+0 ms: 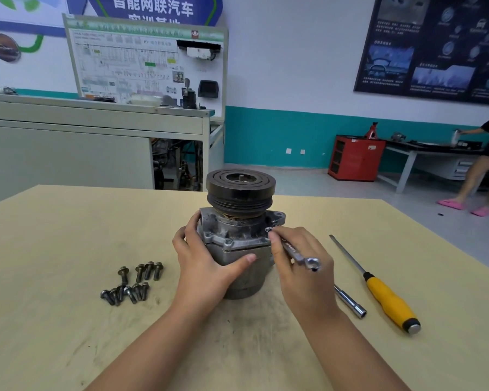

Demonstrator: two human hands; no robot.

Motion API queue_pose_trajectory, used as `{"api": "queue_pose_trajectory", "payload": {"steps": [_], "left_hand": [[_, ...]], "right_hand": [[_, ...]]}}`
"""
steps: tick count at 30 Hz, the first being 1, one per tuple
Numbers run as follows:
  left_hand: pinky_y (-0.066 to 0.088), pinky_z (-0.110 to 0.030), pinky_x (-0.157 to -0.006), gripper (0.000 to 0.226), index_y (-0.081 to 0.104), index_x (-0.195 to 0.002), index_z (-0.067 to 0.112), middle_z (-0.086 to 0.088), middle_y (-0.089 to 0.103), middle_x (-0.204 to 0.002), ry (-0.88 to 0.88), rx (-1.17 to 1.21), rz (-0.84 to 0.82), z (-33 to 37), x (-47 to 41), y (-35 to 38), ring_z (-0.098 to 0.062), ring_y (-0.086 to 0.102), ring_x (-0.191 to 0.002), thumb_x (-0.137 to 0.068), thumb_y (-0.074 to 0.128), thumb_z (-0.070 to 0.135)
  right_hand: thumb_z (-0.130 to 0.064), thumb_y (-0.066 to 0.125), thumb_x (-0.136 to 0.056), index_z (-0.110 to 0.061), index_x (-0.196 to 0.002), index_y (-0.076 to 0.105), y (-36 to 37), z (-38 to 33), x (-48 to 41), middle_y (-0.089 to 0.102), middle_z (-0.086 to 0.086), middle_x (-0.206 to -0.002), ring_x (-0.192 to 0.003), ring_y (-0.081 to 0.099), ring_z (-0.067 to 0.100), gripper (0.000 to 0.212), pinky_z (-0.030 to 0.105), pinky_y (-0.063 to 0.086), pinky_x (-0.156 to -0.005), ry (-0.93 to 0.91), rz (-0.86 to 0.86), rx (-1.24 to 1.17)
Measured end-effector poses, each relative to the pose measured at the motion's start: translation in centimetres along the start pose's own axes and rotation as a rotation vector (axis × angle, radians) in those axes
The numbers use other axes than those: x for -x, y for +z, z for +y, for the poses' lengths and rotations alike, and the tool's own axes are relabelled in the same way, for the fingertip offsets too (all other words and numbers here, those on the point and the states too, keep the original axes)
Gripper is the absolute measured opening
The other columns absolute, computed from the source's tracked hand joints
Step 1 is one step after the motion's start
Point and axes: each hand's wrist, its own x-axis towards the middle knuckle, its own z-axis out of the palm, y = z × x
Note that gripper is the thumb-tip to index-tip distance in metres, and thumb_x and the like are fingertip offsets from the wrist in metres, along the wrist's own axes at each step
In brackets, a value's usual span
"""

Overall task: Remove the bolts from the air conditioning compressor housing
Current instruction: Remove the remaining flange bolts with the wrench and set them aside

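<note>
Steadying hand: left hand (206, 262) wrapped round the compressor (235, 235), upright on the bench (68, 334)
Right hand (299, 277): pinching a wrench (291, 249) at the flange's right edge
Bolts (132, 283): loose pile, just left of it

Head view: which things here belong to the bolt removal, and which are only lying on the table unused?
Belong to the job:
- compressor, held by the left hand
- wrench, gripped by the right hand, its end at the housing flange
- loose bolts, left of the compressor

Lying about:
- yellow-handled screwdriver
- metal socket bar beside it; both lie right of the compressor, untouched
</note>
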Motion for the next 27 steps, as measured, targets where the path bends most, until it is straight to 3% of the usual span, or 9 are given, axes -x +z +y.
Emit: {"api": "queue_pose_trajectory", "payload": {"steps": [6, 9, 12, 15, 18, 22, 27], "left_hand": [[0.024, -0.021, -0.106, 0.113, 0.013, -0.142, 0.041, 0.013, 0.015, -0.135, -0.004, 0.001, -0.002, 0.1, 0.1, -0.1, 0.0, 0.026, -0.122, -0.054, 0.084, 0.046], [0.024, -0.021, -0.106, 0.114, 0.013, -0.143, 0.039, 0.012, 0.015, -0.137, -0.001, -0.003, -0.002, 0.1, 0.0, -0.1, 0.003, 0.024, -0.12, -0.055, 0.085, 0.045], [0.021, -0.019, -0.105, 0.115, 0.012, -0.143, 0.038, 0.012, 0.014, -0.136, 0.005, -0.016, 0.0, 0.1, 0.0, -0.1, 0.009, 0.021, -0.115, -0.054, 0.084, 0.046], [0.02, -0.018, -0.105, 0.116, 0.012, -0.144, 0.038, 0.012, 0.014, -0.136, 0.011, -0.02, 0.005, 0.0, 0.0, -0.1, 0.007, 0.021, -0.117, -0.055, 0.085, 0.046], [0.02, -0.017, -0.104, 0.115, 0.011, -0.143, 0.04, 0.014, 0.014, -0.135, 0.005, -0.017, 0.001, 0.0, 0.0, 0.0, 0.005, 0.022, -0.118, -0.054, 0.084, 0.048], [0.021, -0.017, -0.103, 0.114, 0.01, -0.141, 0.044, 0.019, 0.013, -0.128, 0.001, -0.01, 0.001, -0.1, 0.0, 0.0, 0.005, 0.023, -0.117, -0.051, 0.081, 0.054], [0.021, -0.017, -0.104, 0.115, 0.01, -0.141, 0.042, 0.018, 0.011, -0.127, 0.017, -0.025, 0.0, -0.1, 0.0, 0.0, 0.002, 0.022, -0.121, -0.053, 0.083, 0.051]], "right_hand": [[-0.015, 0.053, -0.089, 0.007, -0.08, 0.068, 0.8, 0.4, 0.4, 0.066, 0.013, -0.07, -0.06, 0.064, 0.026, 0.028, 0.032, 0.051, -0.06, -0.167, 0.072, 0.155], [-0.015, 0.052, -0.089, 0.007, -0.082, 0.068, 1.1, 0.6, 0.5, 0.066, 0.013, -0.072, -0.064, 0.064, 0.025, 0.028, 0.027, 0.05, -0.064, -0.138, 0.062, 0.109], [-0.019, 0.051, -0.092, -0.002, -0.087, 0.065, 1.2, 0.3, 0.6, 0.065, 0.007, -0.075, -0.069, 0.061, 0.015, 0.023, 0.021, 0.047, -0.066, 0.141, 0.072, -0.111], [-0.019, 0.047, -0.095, -0.023, -0.085, 0.057, 1.4, 0.3, 0.3, 0.06, -0.004, -0.068, -0.062, 0.058, 0.005, 0.015, 0.019, 0.047, -0.06, 0.438, 0.069, -0.334], [-0.015, 0.038, -0.102, -0.017, -0.082, 0.057, 1.4, 1.0, -0.6, 0.058, -0.004, -0.057, -0.051, 0.052, 0.002, 0.027, 0.014, 0.042, -0.05, 0.692, 0.07, -0.545], [-0.021, 0.031, -0.104, -0.011, -0.079, 0.053, 1.6, 2.1, -2.2, 0.051, -0.005, -0.044, -0.037, 0.043, 0.007, 0.035, 0.019, 0.035, -0.037, 1.022, -0.017, -0.765], [-0.024, 0.031, -0.104, -0.011, -0.075, 0.049, 1.8, 2.8, -3.8, 0.038, -0.005, -0.039, -0.031, 0.029, 0.008, 0.037, 0.018, 0.026, -0.034, 1.173, -0.193, -0.843]]}}
